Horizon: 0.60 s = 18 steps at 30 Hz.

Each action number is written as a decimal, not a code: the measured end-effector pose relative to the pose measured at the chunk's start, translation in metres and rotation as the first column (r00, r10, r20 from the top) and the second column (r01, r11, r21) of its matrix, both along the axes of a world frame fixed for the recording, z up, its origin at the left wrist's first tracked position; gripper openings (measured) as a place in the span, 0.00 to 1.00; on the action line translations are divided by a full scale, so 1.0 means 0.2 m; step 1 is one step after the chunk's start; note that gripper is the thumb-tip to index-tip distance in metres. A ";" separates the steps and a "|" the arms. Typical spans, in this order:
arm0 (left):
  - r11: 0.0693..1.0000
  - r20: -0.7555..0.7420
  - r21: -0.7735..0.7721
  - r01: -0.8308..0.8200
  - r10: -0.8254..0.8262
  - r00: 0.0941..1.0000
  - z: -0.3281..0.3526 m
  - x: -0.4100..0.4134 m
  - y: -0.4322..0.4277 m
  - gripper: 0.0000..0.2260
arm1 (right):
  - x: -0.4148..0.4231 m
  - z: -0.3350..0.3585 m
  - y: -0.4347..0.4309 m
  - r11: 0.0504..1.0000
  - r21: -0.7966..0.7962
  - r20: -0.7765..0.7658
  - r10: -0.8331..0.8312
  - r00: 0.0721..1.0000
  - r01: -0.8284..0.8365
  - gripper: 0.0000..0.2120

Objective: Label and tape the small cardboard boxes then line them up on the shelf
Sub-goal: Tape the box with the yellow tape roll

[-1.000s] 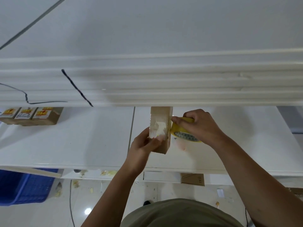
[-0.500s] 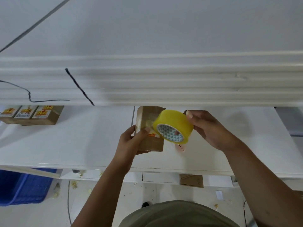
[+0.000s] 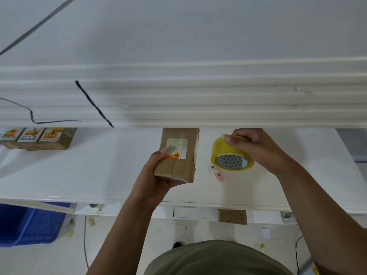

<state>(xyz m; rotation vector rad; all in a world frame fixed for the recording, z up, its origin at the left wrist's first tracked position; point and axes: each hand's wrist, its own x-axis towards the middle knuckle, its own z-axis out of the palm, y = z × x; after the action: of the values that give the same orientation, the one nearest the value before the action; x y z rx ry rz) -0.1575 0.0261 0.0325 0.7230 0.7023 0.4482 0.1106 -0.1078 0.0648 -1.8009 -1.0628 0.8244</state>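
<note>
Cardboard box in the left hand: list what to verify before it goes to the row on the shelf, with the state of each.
1. Grip of the left hand on the cardboard box: ok, fingers curled round its lower end.
2. Presence of the label on the upper face: ok.
3. Gap between tape roll and box: ok, the right hand holds the roll off to the side.
4. Tape cut free of the roll: cannot tell.
5. Bare shelf right of the three labelled boxes: ok.
6. Path clear of the pink cutter: ok, it lies by the roll.
</note>
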 end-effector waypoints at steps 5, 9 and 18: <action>1.000 0.089 -0.022 -0.003 0.005 0.996 -0.03 0.02 -0.02 0.31 | 0.00 -0.06 0.03 0.997 -0.074 0.038 0.003 0.999 0.000 0.29; 0.991 0.094 -0.128 0.029 -0.017 0.995 -0.15 0.06 -0.03 0.29 | 0.06 -0.15 0.07 0.984 -0.174 0.085 0.041 0.995 -0.026 0.27; 0.996 -0.212 0.011 -0.090 0.090 0.973 -0.43 0.21 -0.04 0.18 | 0.36 -0.34 0.10 0.955 -0.294 0.292 0.053 0.955 0.037 0.28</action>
<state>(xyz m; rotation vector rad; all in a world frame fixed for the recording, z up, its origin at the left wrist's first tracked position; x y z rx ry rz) -0.1153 0.0172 -0.0541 0.7491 0.9385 0.4580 0.1835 -0.0884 -0.0028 -2.2303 -1.1847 0.7646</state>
